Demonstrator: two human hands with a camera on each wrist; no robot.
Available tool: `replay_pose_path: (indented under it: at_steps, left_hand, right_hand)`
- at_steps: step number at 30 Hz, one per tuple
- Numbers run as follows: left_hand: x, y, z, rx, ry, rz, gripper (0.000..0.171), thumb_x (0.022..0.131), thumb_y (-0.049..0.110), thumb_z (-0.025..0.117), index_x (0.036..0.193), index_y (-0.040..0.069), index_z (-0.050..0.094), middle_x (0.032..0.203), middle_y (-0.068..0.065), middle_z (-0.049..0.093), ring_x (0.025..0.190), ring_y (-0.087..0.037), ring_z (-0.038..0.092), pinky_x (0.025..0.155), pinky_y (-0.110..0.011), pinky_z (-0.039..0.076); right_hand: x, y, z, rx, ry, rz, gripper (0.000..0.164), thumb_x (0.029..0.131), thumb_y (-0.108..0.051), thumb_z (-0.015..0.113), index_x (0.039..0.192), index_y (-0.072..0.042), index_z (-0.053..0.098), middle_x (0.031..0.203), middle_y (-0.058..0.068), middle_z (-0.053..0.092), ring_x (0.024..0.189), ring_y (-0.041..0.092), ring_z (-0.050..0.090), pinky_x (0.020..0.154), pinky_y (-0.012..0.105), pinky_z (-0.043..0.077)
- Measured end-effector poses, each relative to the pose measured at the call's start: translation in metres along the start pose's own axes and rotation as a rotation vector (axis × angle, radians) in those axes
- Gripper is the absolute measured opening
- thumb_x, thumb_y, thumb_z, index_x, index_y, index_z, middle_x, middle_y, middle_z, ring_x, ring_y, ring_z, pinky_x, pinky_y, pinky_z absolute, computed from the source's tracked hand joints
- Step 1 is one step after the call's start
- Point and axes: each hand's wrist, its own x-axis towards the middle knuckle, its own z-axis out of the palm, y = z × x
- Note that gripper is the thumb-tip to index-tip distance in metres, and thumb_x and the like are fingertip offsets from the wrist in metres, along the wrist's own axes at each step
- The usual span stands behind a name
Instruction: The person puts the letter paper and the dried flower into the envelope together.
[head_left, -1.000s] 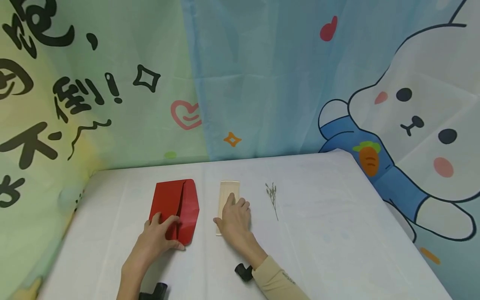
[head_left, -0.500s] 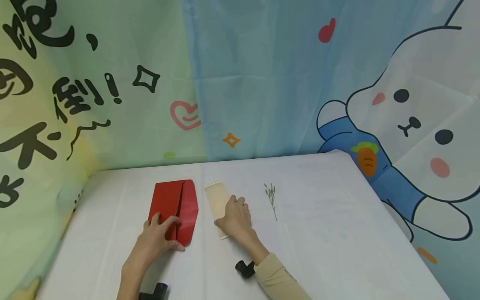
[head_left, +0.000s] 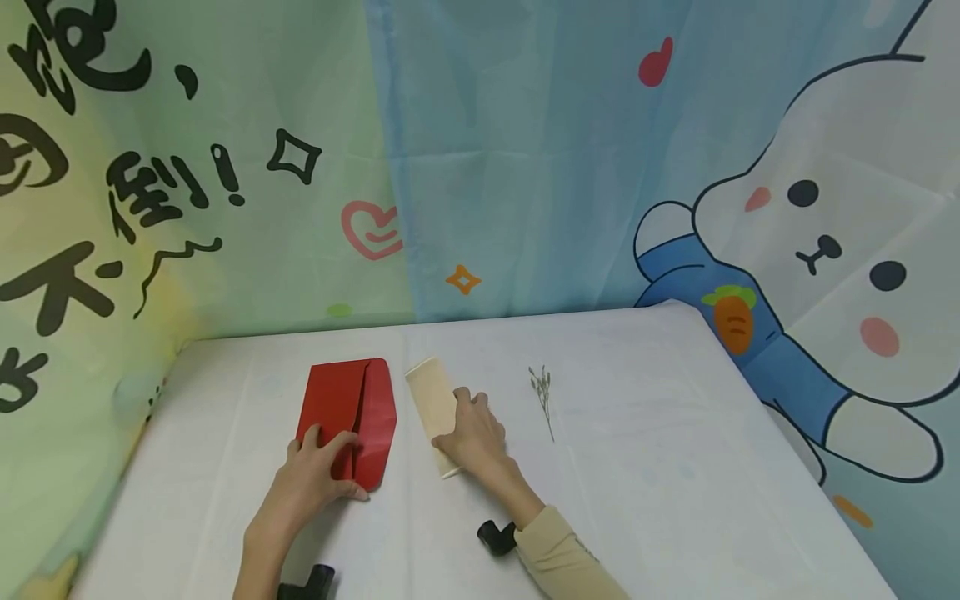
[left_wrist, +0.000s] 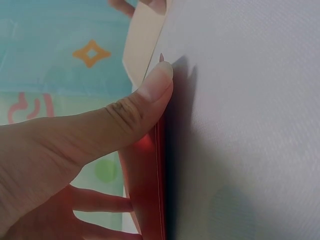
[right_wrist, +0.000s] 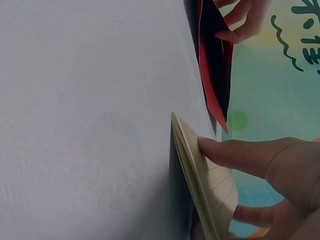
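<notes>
A red envelope (head_left: 330,396) lies on the white cloth with its flap (head_left: 378,408) opened toward the right. My left hand (head_left: 311,475) grips it near the front, thumb at the near edge and fingers over the top; the right wrist view shows the envelope's mouth (right_wrist: 215,55) gaping dark. My right hand (head_left: 480,437) holds a folded sheet of cream lined paper (head_left: 429,393) by its right side. In the right wrist view the thumb presses the paper's (right_wrist: 220,187) ruled face, and its layered edges show. The paper is tilted, its far end leaning toward the envelope.
A small dried flower sprig (head_left: 542,392) lies right of the paper. Black wrist-mounted devices (head_left: 497,537) sit below both hands. Behind the white-covered table (head_left: 675,467) hangs a printed cloth backdrop (head_left: 525,167) with a cartoon rabbit.
My right hand has gripped the paper, which lay flat and straight, and turned its far end left toward the envelope. The left hand and envelope stay put.
</notes>
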Motion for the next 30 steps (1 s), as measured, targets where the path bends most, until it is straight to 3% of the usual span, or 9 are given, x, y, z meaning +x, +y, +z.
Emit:
replay_pose_path:
  at_steps: [5, 10, 16, 22, 30]
  left_hand:
    - [0.000, 0.000, 0.000, 0.001, -0.002, -0.006, 0.073, 0.067, 0.037, 0.096, 0.131, 0.020, 0.064, 0.140, -0.034, 0.043, 0.120, -0.058, 0.045, 0.075, -0.061, 0.057]
    - [0.001, 0.000, 0.001, -0.007, -0.002, -0.004, 0.074, 0.067, 0.036, 0.096, 0.131, 0.020, 0.064, 0.140, -0.033, 0.043, 0.120, -0.058, 0.045, 0.075, -0.060, 0.057]
    - [0.000, 0.000, 0.000, -0.013, -0.001, -0.009, 0.072, 0.067, 0.035, 0.096, 0.130, 0.020, 0.064, 0.141, -0.034, 0.043, 0.121, -0.058, 0.044, 0.076, -0.060, 0.058]
    - [0.001, 0.000, 0.000, -0.009, -0.001, -0.010, 0.072, 0.067, 0.035, 0.096, 0.130, 0.020, 0.064, 0.140, -0.034, 0.043, 0.121, -0.058, 0.045, 0.076, -0.060, 0.058]
    - [0.001, 0.000, 0.001, -0.009, -0.007, -0.012, 0.072, 0.067, 0.035, 0.096, 0.130, 0.020, 0.063, 0.140, -0.034, 0.043, 0.120, -0.057, 0.045, 0.074, -0.059, 0.058]
  right_hand:
    - [-0.001, 0.000, -0.002, 0.037, 0.009, -0.032, 0.070, 0.080, -0.013, 0.086, 0.141, -0.006, 0.052, 0.108, 0.020, 0.070, 0.092, 0.034, 0.069, 0.075, 0.053, 0.054]
    - [-0.003, 0.004, -0.007, 0.092, -0.004, -0.100, 0.061, 0.087, -0.007, 0.077, 0.142, -0.006, 0.052, 0.114, 0.025, 0.072, 0.094, 0.037, 0.071, 0.072, 0.052, 0.056]
    - [-0.002, 0.012, -0.014, 0.241, -0.115, -0.205, 0.052, 0.095, -0.001, 0.066, 0.145, 0.000, 0.050, 0.116, 0.025, 0.069, 0.087, 0.026, 0.071, 0.070, 0.037, 0.060]
    - [0.000, 0.018, -0.016, 0.311, -0.154, -0.217, 0.046, 0.096, -0.005, 0.066, 0.140, 0.003, 0.054, 0.104, 0.018, 0.069, 0.078, 0.017, 0.069, 0.063, 0.026, 0.057]
    - [-0.002, 0.024, -0.017, 0.409, -0.161, -0.207, 0.043, 0.095, -0.008, 0.070, 0.135, 0.001, 0.059, 0.106, 0.019, 0.071, 0.087, 0.027, 0.075, 0.073, 0.035, 0.059]
